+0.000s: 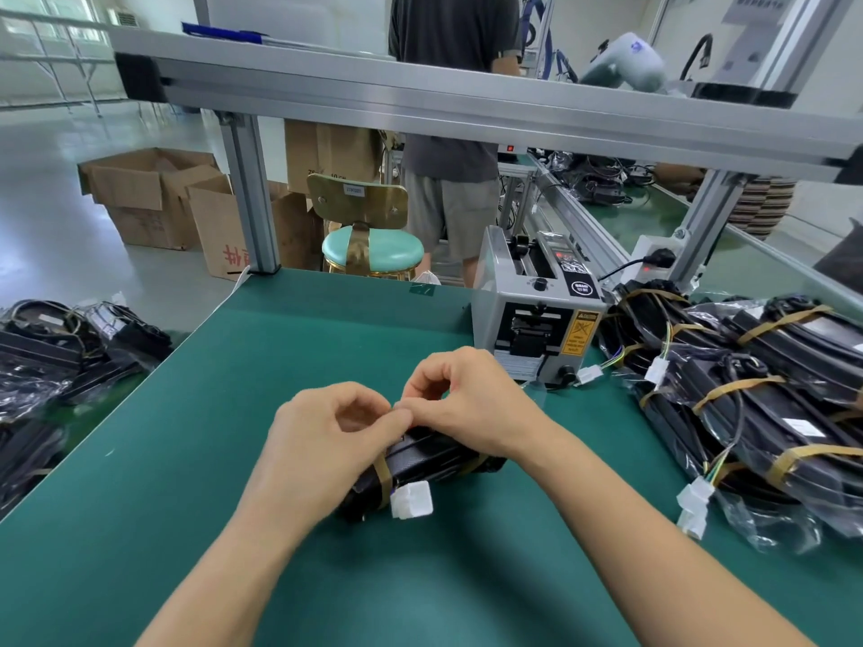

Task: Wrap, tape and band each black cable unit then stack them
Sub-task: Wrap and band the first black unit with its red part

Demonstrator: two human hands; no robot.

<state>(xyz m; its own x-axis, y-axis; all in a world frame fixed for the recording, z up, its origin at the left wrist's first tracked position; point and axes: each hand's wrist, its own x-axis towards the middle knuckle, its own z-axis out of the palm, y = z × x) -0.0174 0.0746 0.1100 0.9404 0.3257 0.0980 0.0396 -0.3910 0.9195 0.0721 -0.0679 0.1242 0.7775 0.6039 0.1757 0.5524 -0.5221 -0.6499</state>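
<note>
Green work mat [233,459] fills the near field, under an aluminium frame beam [467,100] crossing the upper view; a person in a dark shirt [450,86] stands beyond the beam; open cardboard boxes [154,198] sit on the floor far left, a teal stool [373,249] just past the mat's far edge; stack of bagged, banded black cable units [756,403] covers the mat's right side, white connectors trailing from it toward the near edge; a looser heap of bagged black units [60,361] lies at the left edge; grey tape dispenser [532,315] stands at the right of the mat's far half, just beside the right stack; one black cable unit [420,464] lies at the mat's centre, tilted, partly under both hands, a tan band [383,478] around its near end and a white connector [413,499] at that end; left hand [327,441] rests over the unit, fingers curled, thumb and forefinger pinched together; right hand [471,399] likewise curled, fingertips meeting the left's above the unit; the two hands pinch at the same spot, what lies between the fingertips is too small to tell.
</note>
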